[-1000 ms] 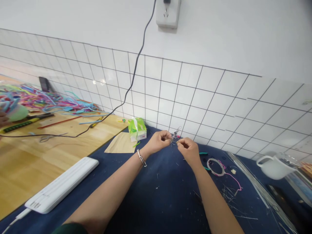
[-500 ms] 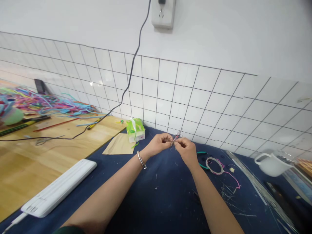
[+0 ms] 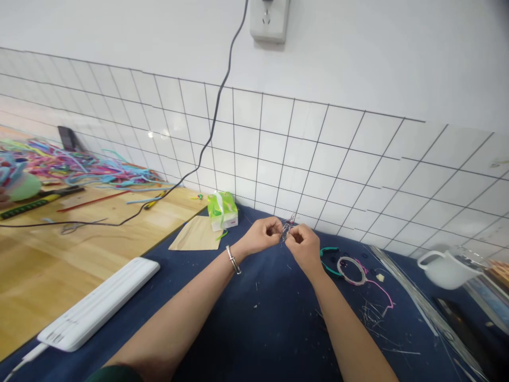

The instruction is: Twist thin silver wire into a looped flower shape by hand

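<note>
Close together over the dark blue cloth (image 3: 254, 329), my two hands pinch a small tangle of thin silvery wire (image 3: 287, 228) with a touch of red in it. My left hand (image 3: 264, 235), a silver bangle on its wrist, grips the tangle's left side between thumb and fingertips. On the other side, the thumb and index finger of my right hand (image 3: 303, 245) close on its lower right part. The exact shape of the wire piece is too small to make out. Just right of my right hand lie teal-handled pliers (image 3: 331, 269), partly hidden behind it.
At right lie a pale ring spool (image 3: 351, 271) with pink cord, wire scraps (image 3: 371, 314), a long wire bundle (image 3: 413, 302) and a white cup (image 3: 447, 269). Leftward are a tissue pack (image 3: 222, 212), brown paper (image 3: 194, 233), a power strip (image 3: 101, 302) and colourful pipe cleaners (image 3: 87, 164).
The wire tangle has turned slightly between my fingertips, and the fingers have shifted a little around it. Both hands keep nearly the same place; the view has moved slightly.
</note>
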